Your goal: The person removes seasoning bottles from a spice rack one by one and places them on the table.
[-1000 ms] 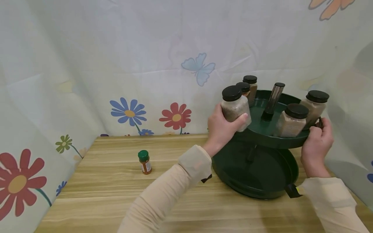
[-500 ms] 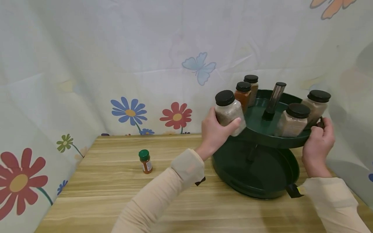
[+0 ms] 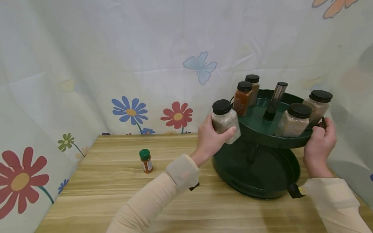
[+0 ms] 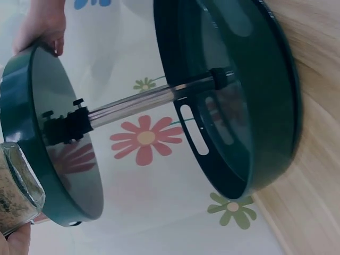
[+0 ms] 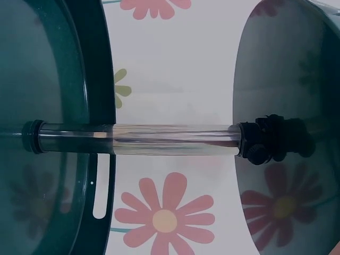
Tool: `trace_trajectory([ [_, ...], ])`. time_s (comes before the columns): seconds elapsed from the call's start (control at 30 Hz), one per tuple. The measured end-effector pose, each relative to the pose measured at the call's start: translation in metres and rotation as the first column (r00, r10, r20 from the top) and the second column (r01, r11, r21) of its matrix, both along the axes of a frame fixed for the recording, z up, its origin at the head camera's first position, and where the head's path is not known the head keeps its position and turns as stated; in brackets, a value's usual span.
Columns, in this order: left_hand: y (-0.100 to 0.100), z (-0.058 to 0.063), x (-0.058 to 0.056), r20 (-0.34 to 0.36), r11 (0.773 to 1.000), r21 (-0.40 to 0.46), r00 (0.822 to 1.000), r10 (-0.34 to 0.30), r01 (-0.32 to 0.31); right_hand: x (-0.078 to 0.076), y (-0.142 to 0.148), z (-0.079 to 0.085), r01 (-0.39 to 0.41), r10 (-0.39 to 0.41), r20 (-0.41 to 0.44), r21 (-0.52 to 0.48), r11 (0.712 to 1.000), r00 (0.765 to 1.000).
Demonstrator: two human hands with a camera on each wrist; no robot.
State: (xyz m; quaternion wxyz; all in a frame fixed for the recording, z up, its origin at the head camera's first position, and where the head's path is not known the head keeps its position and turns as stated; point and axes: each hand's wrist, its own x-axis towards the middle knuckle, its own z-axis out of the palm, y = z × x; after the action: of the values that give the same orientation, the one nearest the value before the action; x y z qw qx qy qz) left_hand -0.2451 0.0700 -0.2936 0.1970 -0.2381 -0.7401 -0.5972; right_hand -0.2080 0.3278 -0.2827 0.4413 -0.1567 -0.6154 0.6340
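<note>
My left hand (image 3: pixel 211 139) grips a clear spice jar (image 3: pixel 225 124) with a black lid and pale speckled contents, tilted in front of the rack's left rim. In the left wrist view that jar (image 4: pixel 16 196) overlaps the edge of the upper tray. My right hand (image 3: pixel 320 147) holds the right edge of the dark green upper tray (image 3: pixel 279 141) of a two-tier rack. On that tray stand an orange-brown spice jar (image 3: pixel 242 100), a brown one (image 3: pixel 254 92) behind it, and two beige ones on the right, the nearer beige jar (image 3: pixel 292 123) beside the farther beige jar (image 3: pixel 316 103).
A metal post (image 3: pixel 275 100) rises through the upper tray. Below lies the wider lower tray (image 3: pixel 262 191) on the wooden table (image 3: pixel 169 200). A small green-capped spice bottle (image 3: pixel 146 163) stands to the left. A flower-printed curtain (image 3: pixel 140 58) hangs behind.
My left hand has carried the pale jar left and down, away from the upper tray, uncovering the orange-brown jar. The right hand stays on the tray's edge.
</note>
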Motion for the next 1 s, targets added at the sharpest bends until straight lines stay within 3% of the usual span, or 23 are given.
trace_trajectory([
  [0.4,-0.012,-0.019,0.000,0.081,1.000,-0.023,0.997,0.019,-0.017,0.000,0.001,0.000,-0.019,0.019,-0.004,-0.016,1.000,1.000],
  [1.0,-0.032,-0.042,-0.003,0.120,0.997,-0.071,0.992,0.044,-0.036,-0.001,0.002,0.000,0.007,-0.007,0.012,0.004,1.000,1.000],
])
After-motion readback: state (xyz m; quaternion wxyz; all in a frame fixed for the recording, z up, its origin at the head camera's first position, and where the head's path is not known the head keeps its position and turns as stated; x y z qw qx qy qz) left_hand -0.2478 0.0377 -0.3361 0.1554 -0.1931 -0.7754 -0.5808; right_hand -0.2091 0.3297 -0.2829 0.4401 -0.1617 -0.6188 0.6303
